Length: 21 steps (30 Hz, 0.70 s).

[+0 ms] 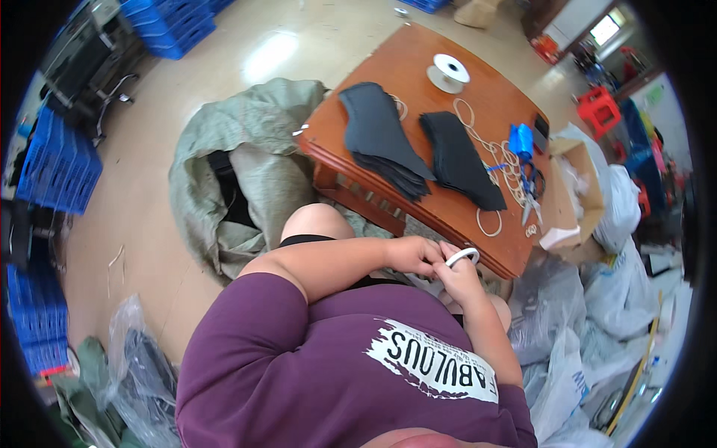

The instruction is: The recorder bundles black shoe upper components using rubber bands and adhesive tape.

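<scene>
My left hand and my right hand meet in front of my lap, just off the near edge of a brown wooden table. Fingers of both hands are closed and pressed together. Whatever lies between them is too small or hidden to make out. A white ring-shaped band shows at my right hand; I cannot tell whether it is worn or held. On the table lie two stacks of dark cut fabric pieces, a left stack and a right stack.
The table also bears a white spool, loose cream cord, a blue roll, scissors and a dark phone-like object. A grey-green sack stands left, a cardboard box and plastic bags right. Blue crates line the left.
</scene>
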Motion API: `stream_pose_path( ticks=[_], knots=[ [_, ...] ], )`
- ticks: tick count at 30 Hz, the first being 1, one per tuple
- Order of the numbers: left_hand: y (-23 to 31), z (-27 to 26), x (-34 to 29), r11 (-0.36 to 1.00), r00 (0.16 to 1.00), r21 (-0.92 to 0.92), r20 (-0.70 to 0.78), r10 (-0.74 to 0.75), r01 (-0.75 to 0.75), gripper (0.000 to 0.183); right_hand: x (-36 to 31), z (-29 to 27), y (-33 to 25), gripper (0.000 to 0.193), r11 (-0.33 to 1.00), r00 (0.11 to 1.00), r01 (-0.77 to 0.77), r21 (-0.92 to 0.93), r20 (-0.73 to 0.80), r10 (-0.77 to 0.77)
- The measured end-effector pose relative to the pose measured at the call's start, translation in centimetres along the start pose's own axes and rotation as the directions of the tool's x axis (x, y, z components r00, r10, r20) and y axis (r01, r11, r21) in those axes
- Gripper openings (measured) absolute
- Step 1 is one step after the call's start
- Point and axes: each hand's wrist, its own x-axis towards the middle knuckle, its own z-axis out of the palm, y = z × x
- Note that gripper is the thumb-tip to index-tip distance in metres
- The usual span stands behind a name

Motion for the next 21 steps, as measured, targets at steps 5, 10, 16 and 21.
stream_pose_path(
  ticks=[5,10,16,21],
  knots=[
    [1.6,-1.3,1.8,0.994,0.994,-0.016,-0.023,-0.106,0.106,0.026,-0.8,-0.9,1.3,0.027,0.976,0.951,0.103,0.194,-0.306,-0.04],
    [1.2,-1.9,1.2,0.979,0.98,0.122,-0.137,-0.144,0.161,0.044,-2.2,-6.2,3.0,0.018,0.995,0.851,-0.06,0.077,-0.517,0.091],
    [1.4,-2.5,0.4,0.93,0.918,-0.076,-0.15,-0.367,0.359,0.037,0.4,-10.9,6.3,0.023,0.695,0.891,-0.366,-0.619,-0.449,0.07],
    [6.8,-4.2,0.3,0.793,0.765,-0.504,-0.339,-0.547,0.343,0.031,1.0,-10.3,7.4,0.028,0.731,0.887,-0.322,-0.602,-0.462,0.011]
  ],
)
